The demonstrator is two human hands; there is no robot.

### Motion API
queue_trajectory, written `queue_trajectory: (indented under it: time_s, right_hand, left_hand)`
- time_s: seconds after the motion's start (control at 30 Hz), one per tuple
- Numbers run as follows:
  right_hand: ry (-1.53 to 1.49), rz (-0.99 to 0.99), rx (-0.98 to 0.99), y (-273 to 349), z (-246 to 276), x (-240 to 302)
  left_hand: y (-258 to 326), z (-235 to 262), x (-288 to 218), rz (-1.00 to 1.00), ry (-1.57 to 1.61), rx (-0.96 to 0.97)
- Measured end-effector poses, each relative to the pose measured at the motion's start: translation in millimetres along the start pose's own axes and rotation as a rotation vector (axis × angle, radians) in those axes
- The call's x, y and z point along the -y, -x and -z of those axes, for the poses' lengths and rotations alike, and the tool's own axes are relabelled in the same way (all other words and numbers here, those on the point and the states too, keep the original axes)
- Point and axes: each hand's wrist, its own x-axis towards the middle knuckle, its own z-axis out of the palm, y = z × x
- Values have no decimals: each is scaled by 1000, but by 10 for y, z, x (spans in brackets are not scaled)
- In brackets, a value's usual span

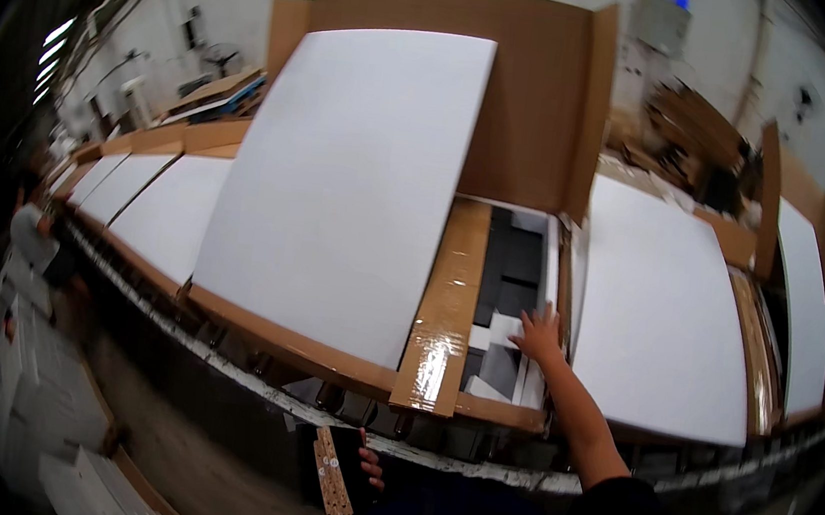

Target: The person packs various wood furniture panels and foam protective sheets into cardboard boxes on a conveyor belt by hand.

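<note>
My left hand [371, 464] is low in the picture, its fingers wrapped round the edge of a dark flat panel [368, 444]. Light brown strips with small holes [331, 475] lie on that panel. My right hand [541, 337] reaches forward with fingers spread, at the right side of an open cardboard carton [507, 413]. Beneath and beside its fingertips are white foam blocks [503, 329]. Dark grey panels [513, 253] lie deeper in the carton. A tape-covered brown cardboard piece [447, 311] runs lengthwise over it, next to a large white foam sheet [350, 181] covering the left part.
The carton's raised flap [540, 100] stands behind. More cartons with white sheets [663, 314] line the roller conveyor [316, 413] on both sides. White wrapped packages [44, 370] stand at the left, near another person [38, 233]. Cardboard scraps [693, 126] are piled at the back right.
</note>
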Motion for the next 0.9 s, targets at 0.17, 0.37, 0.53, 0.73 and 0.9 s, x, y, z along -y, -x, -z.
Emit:
queue_trajectory:
  time_s: [0.17,0.37,0.53,0.73,0.9]
  right_hand:
    - [-162,163,-303,358,362,101]
    - [-699,359,-419,1354,810,1099]
    - [-1110,95,-793,2155,872,1943]
    - [-741,162,-885,2427,1131,3255]
    - [-1260,484,-538,2128,1502,4541]
  left_hand:
    - [306,-237,311,-120,-53,-68]
    - [744,-503,75,-203,3,-54]
    - [1100,-946,-343,-58,-21,-69]
    - [1900,-1561,-973,-38,22,126]
    - [2482,-2188,-1267,-215,-98,127]
